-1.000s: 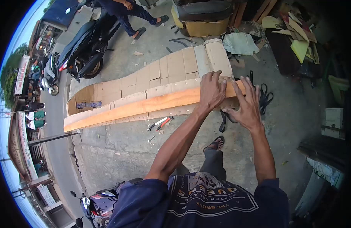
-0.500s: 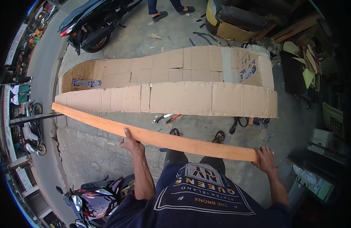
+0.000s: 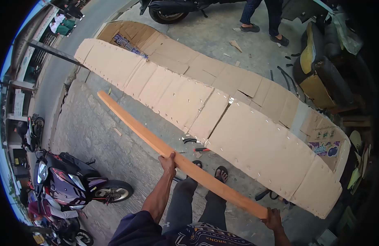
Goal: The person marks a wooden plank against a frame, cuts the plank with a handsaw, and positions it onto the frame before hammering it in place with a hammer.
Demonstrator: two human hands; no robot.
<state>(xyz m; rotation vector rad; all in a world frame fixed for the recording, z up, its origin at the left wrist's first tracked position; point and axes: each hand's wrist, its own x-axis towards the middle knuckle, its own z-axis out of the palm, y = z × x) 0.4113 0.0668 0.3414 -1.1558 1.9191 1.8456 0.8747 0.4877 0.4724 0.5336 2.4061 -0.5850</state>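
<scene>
A single view, worn on the head, looks forward and steeply down past the wearer's own shirt (image 3: pixel 210 238), which shows at the bottom edge, close to the lens. The left hand (image 3: pixel 168 164) and right hand (image 3: pixel 274 219) fall in the lower half, a little farther off. The cardboard (image 3: pixel 259 135) crosses the middle, beyond them. The view is rolled sideways, so the street (image 3: pixel 78 57) slants up the left side. The lens is very wide, with dark corners.

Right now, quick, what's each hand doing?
Left hand: closed, holding the orange board partway along its length.
Right hand: closed, holding the same board's near end.
</scene>
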